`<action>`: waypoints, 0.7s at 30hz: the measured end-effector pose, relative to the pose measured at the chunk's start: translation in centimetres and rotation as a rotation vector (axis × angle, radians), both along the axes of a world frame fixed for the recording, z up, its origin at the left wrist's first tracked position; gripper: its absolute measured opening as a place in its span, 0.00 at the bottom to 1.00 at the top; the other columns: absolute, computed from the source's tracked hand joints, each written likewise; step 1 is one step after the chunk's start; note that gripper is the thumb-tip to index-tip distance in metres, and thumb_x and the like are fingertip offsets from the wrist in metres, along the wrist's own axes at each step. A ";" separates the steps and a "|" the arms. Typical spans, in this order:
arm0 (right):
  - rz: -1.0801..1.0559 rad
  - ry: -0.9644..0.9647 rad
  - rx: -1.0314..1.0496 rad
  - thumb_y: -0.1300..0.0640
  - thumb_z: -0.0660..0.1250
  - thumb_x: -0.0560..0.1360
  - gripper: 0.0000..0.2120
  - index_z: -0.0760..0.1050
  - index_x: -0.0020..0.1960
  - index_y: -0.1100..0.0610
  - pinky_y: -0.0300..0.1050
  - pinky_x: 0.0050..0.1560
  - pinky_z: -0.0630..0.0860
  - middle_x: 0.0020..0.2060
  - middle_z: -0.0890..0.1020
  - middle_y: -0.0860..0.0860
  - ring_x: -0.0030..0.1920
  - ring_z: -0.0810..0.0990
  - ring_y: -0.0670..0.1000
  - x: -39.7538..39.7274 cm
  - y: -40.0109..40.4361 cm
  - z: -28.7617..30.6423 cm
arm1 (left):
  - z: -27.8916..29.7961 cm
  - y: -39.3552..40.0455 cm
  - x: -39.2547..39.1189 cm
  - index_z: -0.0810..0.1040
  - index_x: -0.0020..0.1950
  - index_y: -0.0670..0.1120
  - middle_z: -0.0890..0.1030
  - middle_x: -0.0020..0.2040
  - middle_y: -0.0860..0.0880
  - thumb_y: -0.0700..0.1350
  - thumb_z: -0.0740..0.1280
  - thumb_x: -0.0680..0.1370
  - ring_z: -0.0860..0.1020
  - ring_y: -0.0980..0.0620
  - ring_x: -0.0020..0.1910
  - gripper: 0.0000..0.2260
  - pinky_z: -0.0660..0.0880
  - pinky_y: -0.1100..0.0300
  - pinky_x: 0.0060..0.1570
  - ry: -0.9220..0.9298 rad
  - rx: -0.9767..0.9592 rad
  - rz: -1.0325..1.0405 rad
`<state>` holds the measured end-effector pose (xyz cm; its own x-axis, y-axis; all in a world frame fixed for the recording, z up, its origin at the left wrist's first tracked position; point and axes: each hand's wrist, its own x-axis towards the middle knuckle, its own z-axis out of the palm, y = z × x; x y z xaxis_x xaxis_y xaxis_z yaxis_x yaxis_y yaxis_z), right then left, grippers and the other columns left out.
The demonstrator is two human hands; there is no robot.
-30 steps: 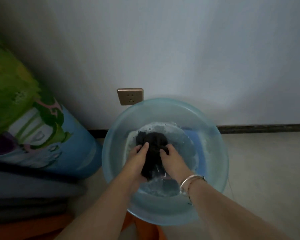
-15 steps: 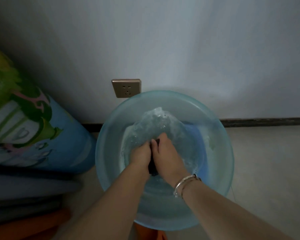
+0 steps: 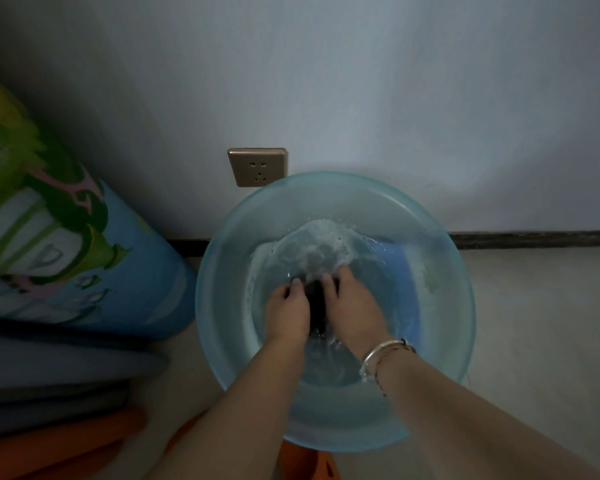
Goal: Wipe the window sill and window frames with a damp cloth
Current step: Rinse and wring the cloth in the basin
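Observation:
A dark cloth (image 3: 316,303) sits bunched under the water in a round pale-blue basin (image 3: 222,306). My left hand (image 3: 286,315) grips its left side, fingers curled over it. My right hand (image 3: 352,310), with a silver bangle on the wrist, grips the right side. Both hands are wet and pressed close together, so only a narrow dark strip of cloth shows between them. Foamy water churns just beyond my fingertips. No window sill or frame is in view.
The basin stands on an orange stool (image 3: 312,462) against a white wall with a socket plate (image 3: 257,167). A rolled, brightly printed mat (image 3: 66,258) leans at the left over stacked grey and orange pads (image 3: 49,393). Pale floor (image 3: 541,323) lies to the right.
The cloth was spread out and plainly visible a second ago; my hands have since squeezed together over it, and the water has splashed up toward the basin's far side.

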<state>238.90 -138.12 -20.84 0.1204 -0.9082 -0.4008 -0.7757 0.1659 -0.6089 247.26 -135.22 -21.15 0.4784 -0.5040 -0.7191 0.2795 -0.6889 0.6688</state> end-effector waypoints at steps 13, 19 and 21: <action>0.031 -0.074 -0.082 0.46 0.52 0.81 0.17 0.71 0.44 0.57 0.48 0.47 0.70 0.43 0.79 0.56 0.49 0.78 0.59 2.8 1.1 3.6 | 3.3 -0.1 0.2 0.76 0.48 0.43 0.79 0.42 0.43 0.50 0.59 0.81 0.78 0.47 0.42 0.12 0.76 0.59 0.31 0.430 -0.009 0.096; -0.145 0.130 -0.064 0.46 0.51 0.81 0.20 0.66 0.61 0.62 0.51 0.49 0.72 0.55 0.78 0.60 0.55 0.78 0.61 0.7 -0.8 0.9 | 2.2 -0.2 0.8 0.71 0.65 0.40 0.78 0.60 0.40 0.52 0.63 0.78 0.78 0.40 0.56 0.21 0.75 0.45 0.58 -0.045 0.092 -0.003; -0.207 0.216 -0.146 0.46 0.52 0.81 0.23 0.63 0.64 0.64 0.50 0.46 0.72 0.59 0.75 0.61 0.55 0.77 0.62 -0.2 -1.3 0.9 | 2.7 0.2 1.3 0.66 0.65 0.40 0.76 0.59 0.42 0.46 0.69 0.75 0.77 0.41 0.56 0.23 0.76 0.45 0.58 -0.134 0.073 0.024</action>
